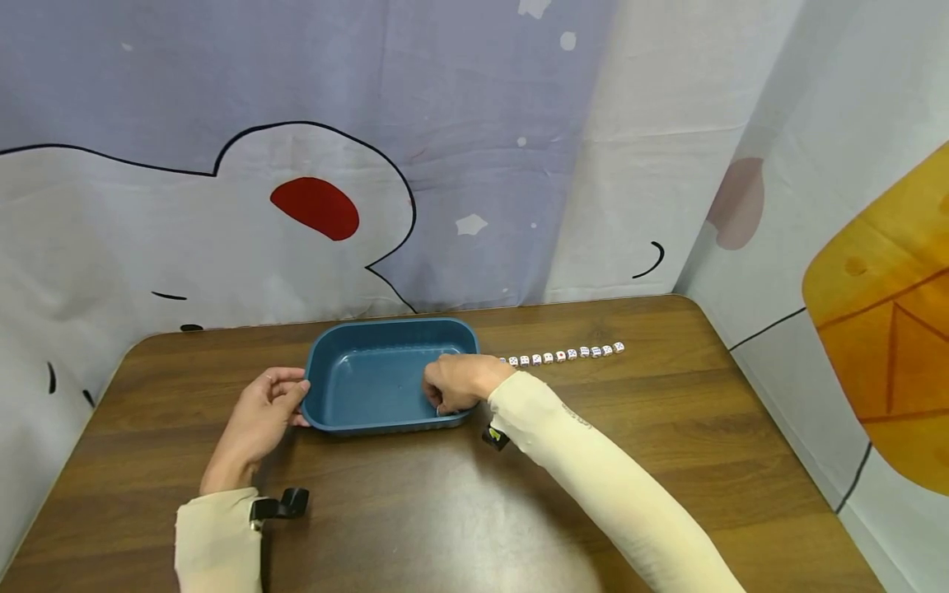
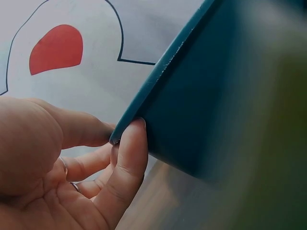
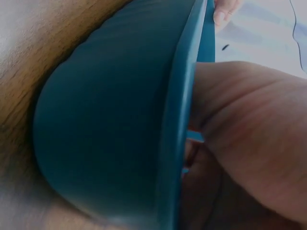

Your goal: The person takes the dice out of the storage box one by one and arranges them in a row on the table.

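A blue-green plastic basin [image 1: 371,387] with rounded corners stands on the table. My left hand [image 1: 261,418] grips its left rim; in the left wrist view, thumb and fingers [image 2: 132,153] pinch the rim from both sides. My right hand [image 1: 458,383] reaches over the right rim into the basin, its curled fingers pointing down near the front right corner. Its fingertips are mostly hidden, and I cannot tell whether they hold something. In the right wrist view the basin's wall [image 3: 105,124] covers most of these fingers. A row of small white dice [image 1: 561,356] lies right of the basin.
The brown wooden table [image 1: 385,511] meets a printed cloth [image 1: 474,165] along its back edge, and more cloth [image 1: 786,346] hangs at the right. Black camera mounts [image 1: 282,504] sit on the wrists. The dice row extends rightward from behind the right wrist.
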